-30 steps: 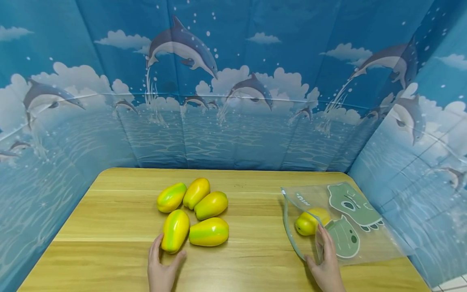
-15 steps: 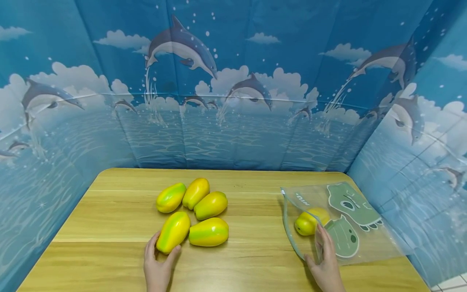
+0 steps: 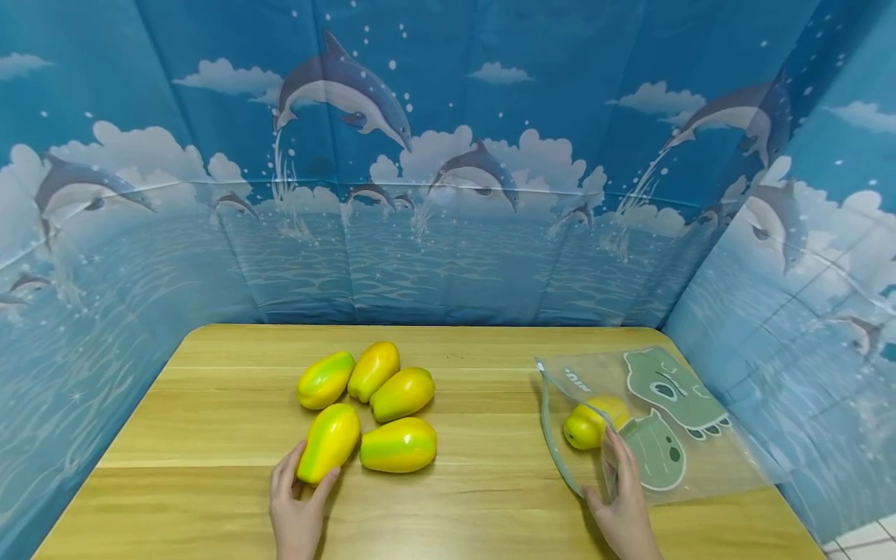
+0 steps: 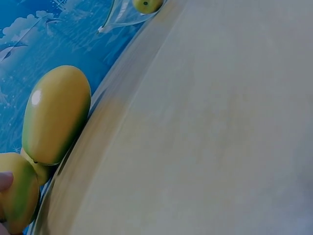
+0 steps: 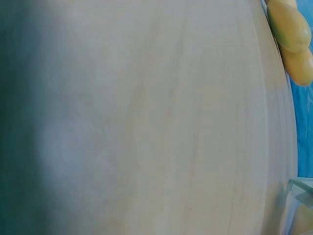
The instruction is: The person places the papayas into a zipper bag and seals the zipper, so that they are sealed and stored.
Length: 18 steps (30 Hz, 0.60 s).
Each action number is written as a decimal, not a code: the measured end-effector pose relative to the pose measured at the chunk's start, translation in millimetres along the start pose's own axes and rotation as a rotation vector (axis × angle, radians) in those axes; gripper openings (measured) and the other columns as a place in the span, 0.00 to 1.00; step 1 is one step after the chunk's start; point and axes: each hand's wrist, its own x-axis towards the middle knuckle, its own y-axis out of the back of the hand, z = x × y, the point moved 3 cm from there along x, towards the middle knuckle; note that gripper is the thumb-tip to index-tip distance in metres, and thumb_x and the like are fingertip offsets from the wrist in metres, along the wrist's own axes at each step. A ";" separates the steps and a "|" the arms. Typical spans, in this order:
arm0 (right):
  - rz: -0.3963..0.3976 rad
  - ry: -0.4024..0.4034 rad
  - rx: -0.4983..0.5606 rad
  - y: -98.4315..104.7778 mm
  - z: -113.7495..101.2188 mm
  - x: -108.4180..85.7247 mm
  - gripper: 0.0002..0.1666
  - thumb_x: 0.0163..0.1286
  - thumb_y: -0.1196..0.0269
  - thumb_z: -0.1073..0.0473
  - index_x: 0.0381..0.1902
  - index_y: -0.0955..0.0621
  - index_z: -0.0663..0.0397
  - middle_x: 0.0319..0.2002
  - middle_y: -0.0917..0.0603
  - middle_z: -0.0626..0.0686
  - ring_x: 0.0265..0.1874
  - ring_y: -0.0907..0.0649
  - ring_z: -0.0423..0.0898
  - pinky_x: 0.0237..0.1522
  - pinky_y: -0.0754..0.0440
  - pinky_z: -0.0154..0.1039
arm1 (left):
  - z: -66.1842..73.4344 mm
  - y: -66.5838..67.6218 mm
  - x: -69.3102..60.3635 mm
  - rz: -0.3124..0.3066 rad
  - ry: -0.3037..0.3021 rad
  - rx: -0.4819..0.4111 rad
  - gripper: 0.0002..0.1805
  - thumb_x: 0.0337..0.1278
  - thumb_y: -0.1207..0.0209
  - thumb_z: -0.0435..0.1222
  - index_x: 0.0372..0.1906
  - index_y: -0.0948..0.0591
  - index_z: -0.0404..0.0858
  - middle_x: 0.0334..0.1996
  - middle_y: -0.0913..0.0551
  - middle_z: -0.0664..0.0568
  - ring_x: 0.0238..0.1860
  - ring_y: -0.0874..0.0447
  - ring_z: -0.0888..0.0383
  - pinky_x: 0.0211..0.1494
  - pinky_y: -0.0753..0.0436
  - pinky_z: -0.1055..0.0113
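In the head view my left hand grips a yellow-green papaya, thumb on its right side and fingers on its left. The left wrist view shows a fingertip against that papaya's skin, the rest of the hand cut off. My right hand pinches the near edge of the mouth of a clear zip bag printed with green dinosaurs. Inside the bag, by its mouth, lies another papaya. The right wrist view catches only a corner of the bag, without the fingers.
Several more papayas lie grouped beyond the left hand, among them a near one and a far-left one. The wooden table meets a blue dolphin-print curtain at the back and right.
My left hand has closed round the nearest papaya and shifted it slightly left, turning it a little. The right hand keeps its hold on the bag's edge.
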 end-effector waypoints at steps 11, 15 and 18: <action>0.000 0.006 0.005 0.9 0.4 1.1 0.62 0.29 0.36 0.90 0.67 0.44 0.66 0.62 0.42 0.68 0.58 0.42 0.22 0.54 0.44 0.12 | 21.0 -1.6 5.7 0.036 -0.140 -0.066 0.31 0.41 0.32 0.27 0.57 0.27 0.33 0.47 0.31 0.55 0.46 0.32 0.68 0.47 0.30 0.89; 0.001 0.009 0.012 1.2 -0.1 1.2 0.63 0.29 0.36 0.90 0.67 0.45 0.66 0.62 0.42 0.69 0.58 0.42 0.23 0.54 0.43 0.12 | 34.1 -6.5 7.4 0.008 -0.245 -0.108 0.32 0.38 0.32 0.23 0.56 0.27 0.32 0.47 0.30 0.51 0.46 0.32 0.67 0.48 0.29 0.87; 0.000 0.010 0.017 1.5 -1.6 1.3 0.63 0.29 0.36 0.90 0.67 0.45 0.66 0.62 0.42 0.69 0.58 0.42 0.23 0.55 0.43 0.12 | 48.0 -11.1 6.6 -0.012 -0.318 -0.150 0.32 0.35 0.33 0.20 0.55 0.26 0.30 0.46 0.29 0.47 0.46 0.31 0.67 0.48 0.28 0.85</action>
